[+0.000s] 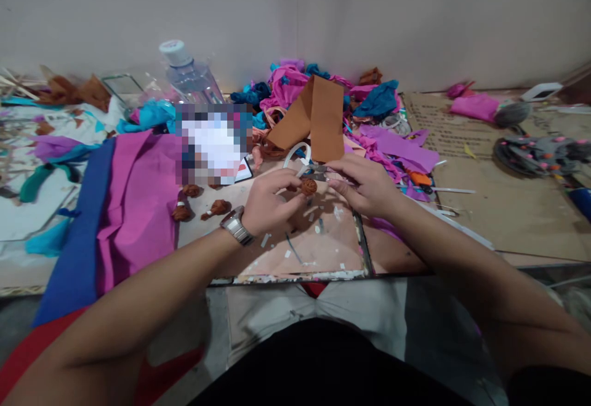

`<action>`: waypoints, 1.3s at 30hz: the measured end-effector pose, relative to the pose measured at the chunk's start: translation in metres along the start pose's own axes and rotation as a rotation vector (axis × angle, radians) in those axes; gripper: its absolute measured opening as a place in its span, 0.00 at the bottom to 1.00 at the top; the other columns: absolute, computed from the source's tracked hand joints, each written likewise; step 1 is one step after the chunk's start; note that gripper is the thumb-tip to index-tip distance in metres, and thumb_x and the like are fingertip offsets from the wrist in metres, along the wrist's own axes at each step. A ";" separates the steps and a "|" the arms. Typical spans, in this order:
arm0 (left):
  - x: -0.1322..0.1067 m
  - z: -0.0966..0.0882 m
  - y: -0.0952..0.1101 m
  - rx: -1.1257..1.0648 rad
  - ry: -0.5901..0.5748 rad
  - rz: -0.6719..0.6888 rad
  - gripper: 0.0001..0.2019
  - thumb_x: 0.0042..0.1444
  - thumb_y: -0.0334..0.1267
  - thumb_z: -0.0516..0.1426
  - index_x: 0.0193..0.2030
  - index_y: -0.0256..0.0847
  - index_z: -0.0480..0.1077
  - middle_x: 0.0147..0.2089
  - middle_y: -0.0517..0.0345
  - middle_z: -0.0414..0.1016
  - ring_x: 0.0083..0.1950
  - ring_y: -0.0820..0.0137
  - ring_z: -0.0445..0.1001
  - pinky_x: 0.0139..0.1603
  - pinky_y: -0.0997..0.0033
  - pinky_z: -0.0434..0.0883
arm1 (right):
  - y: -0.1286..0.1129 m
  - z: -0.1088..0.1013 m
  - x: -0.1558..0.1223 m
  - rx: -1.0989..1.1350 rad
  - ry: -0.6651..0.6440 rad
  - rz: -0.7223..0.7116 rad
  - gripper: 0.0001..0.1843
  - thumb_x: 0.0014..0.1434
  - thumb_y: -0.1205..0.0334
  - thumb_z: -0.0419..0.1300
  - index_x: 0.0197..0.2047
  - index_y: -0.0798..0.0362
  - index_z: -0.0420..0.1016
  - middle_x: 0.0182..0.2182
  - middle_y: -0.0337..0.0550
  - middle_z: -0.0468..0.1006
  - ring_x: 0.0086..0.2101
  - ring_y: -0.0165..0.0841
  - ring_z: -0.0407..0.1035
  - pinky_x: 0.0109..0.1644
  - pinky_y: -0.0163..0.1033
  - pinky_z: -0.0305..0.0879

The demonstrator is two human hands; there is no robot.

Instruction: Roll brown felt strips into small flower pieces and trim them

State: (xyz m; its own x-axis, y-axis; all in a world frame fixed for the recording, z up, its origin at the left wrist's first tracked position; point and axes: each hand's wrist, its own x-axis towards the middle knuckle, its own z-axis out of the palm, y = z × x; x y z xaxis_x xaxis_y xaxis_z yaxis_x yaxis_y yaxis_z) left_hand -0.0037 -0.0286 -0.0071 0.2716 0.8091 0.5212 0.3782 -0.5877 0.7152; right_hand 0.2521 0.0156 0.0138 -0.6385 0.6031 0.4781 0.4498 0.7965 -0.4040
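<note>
My left hand [272, 200], with a metal watch [237, 226] on its wrist, pinches a small ball of brown crumpled paper [309, 187] between thumb and fingers. A white strip [295, 154] curves in a loop just above those fingertips. Close by on the right, my right hand [367, 186] has its thumb and fingers drawn together near the ball; what they hold is too small and dim to name. Several similar brown paper balls [219, 207] lie left of my left hand. Folded brown crepe paper [327, 120] stands just beyond both hands.
Pink crepe paper [138, 209] and blue paper [78, 240] hang over the table edge at left. A water bottle [194, 80] stands at the back. Crumpled coloured paper [286, 89] is heaped behind. At right, cardboard [480, 191] carries a dark decorated object [540, 154].
</note>
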 end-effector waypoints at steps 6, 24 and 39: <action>0.001 -0.001 0.004 -0.079 0.000 -0.059 0.03 0.58 0.35 0.65 0.34 0.40 0.80 0.38 0.53 0.82 0.39 0.67 0.78 0.44 0.64 0.73 | 0.004 -0.001 0.001 -0.019 -0.040 -0.002 0.24 0.75 0.45 0.53 0.58 0.54 0.76 0.44 0.52 0.82 0.42 0.40 0.74 0.48 0.44 0.68; 0.000 -0.001 0.000 -0.145 -0.030 -0.100 0.08 0.59 0.41 0.69 0.35 0.40 0.79 0.38 0.53 0.82 0.39 0.67 0.78 0.40 0.65 0.74 | 0.011 -0.011 0.001 -0.256 -0.044 -0.022 0.20 0.75 0.50 0.56 0.61 0.51 0.77 0.46 0.52 0.80 0.43 0.41 0.75 0.41 0.41 0.65; -0.002 0.005 -0.001 -0.222 -0.055 -0.230 0.11 0.55 0.44 0.71 0.33 0.39 0.79 0.37 0.53 0.81 0.36 0.70 0.76 0.34 0.70 0.70 | 0.004 0.000 -0.003 -0.458 -0.014 0.098 0.16 0.74 0.53 0.57 0.54 0.49 0.83 0.40 0.47 0.81 0.37 0.36 0.72 0.32 0.40 0.52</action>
State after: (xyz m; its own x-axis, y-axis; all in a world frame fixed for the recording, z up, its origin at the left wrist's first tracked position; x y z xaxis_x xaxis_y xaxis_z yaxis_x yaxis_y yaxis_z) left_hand -0.0003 -0.0298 -0.0112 0.2508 0.9162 0.3126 0.2344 -0.3708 0.8987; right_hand 0.2556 0.0172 0.0104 -0.5862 0.6784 0.4429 0.7359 0.6745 -0.0590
